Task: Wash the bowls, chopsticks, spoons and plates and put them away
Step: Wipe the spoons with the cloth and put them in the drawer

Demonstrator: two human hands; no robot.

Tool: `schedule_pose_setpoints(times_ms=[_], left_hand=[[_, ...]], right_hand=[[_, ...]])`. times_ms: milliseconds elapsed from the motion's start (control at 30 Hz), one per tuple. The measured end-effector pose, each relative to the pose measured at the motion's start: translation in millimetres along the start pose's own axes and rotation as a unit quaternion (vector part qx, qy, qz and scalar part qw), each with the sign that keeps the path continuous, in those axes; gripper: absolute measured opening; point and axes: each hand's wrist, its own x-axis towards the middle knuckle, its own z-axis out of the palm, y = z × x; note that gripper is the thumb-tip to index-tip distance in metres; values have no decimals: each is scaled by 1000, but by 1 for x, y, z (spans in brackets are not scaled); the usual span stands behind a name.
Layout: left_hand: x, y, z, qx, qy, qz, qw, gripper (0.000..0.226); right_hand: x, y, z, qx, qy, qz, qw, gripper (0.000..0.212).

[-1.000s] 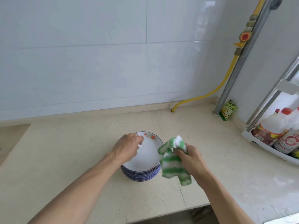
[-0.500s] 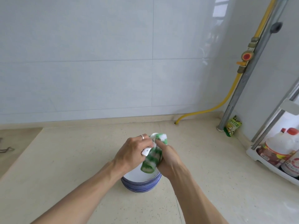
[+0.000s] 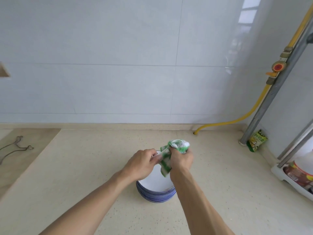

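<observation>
far left: metal wire piece on wood insert | centre: left hand pinches small white dish, right hand closed on green-white cloth wrapping it, above stacked bowls on counter | right: bottle rack

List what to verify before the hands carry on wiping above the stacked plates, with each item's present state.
1. Right hand grips green-and-white knitted dishcloth: ok.
2. Left hand pinches a small white item against the cloth: ok; what it is: cannot tell.
3. Stack of blue-rimmed white plates sits level on the beige speckled countertop: ok.
4. Plates clean: cannot tell.
5. Counter around the stack bare: ok.
</observation>
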Motion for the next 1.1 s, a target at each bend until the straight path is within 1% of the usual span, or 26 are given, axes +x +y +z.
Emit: schedule_pose_setpoints(times_ms=[33, 100, 167, 200, 300, 367, 400, 467, 500, 533, 567, 600, 633, 667, 700, 733, 800, 867, 967, 1033, 1067, 1100], left_hand=[[0, -2, -4, -19, -1, -13, 1000, 39], [0, -6, -14, -71, -28, -27, 997, 39], [-2, -8, -28, -91, -55, -32, 994, 36], [-2, -8, -35, -79, -63, -27, 995, 35], [1, -3, -54, -4, -70, 2, 998, 32], [2, -2, -65, 40, -75, 18, 996, 35], [3, -2, -69, 60, -78, 23, 995, 37], [2, -2, -75, 86, -80, 26, 993, 41], [2, -1, -77, 101, -78, 30, 991, 42], [1, 0, -78, 120, -77, 40, 989, 40], [0, 4, -78, 143, -79, 53, 985, 36], [0, 7, -79, 163, -82, 68, 981, 32], [-1, 10, -79, 178, -83, 84, 977, 30], [-3, 13, -79, 191, -80, 102, 973, 30], [-4, 15, -80, 206, -70, 116, 969, 31], [-5, 16, -81, 219, -52, 130, 966, 33], [-4, 15, -82, 218, -5, 141, 966, 35], [-2, 13, -82, 174, 24, 122, 977, 32], [0, 14, -80, 112, 43, 90, 989, 29], [1, 16, -76, 71, 46, 67, 994, 27], [1, 17, -75, 53, 43, 53, 996, 27], [3, 16, -76, 45, 36, 41, 997, 29]], right_hand=[[-1, -1, 3, -26, -5, -19, 999, 15], [-1, -7, 3, -100, -26, -60, 993, 10], [1, -18, -1, -201, -64, -105, 972, 3], [3, -24, -5, -255, -86, -134, 954, 3], [2, -37, -15, -397, -128, -250, 874, 18], [-1, -39, -20, -452, -146, -335, 814, 22], [-2, -39, -22, -463, -165, -361, 792, 25], [-5, -39, -26, -463, -232, -378, 767, 34], [-8, -39, -26, -475, -270, -382, 745, 45], [-11, -40, -24, -497, -304, -391, 713, 58], [-13, -39, -21, -525, -330, -408, 670, 67], [-15, -39, -18, -553, -343, -428, 627, 67], [-17, -39, -15, -573, -344, -442, 598, 60], [-18, -41, -14, -584, -336, -439, 594, 48], [-18, -43, -15, -581, -325, -425, 613, 37], [-15, -46, -16, -565, -311, -403, 649, 32], [-12, -49, -19, -508, -273, -360, 733, 35], [-14, -50, -20, -443, -244, -328, 798, 37], [-15, -43, -19, -370, -185, -285, 865, 33], [-12, -38, -13, -292, -136, -208, 924, 28], [-11, -37, -10, -262, -108, -173, 943, 25], [-12, -37, -8, -269, -83, -168, 945, 23]])
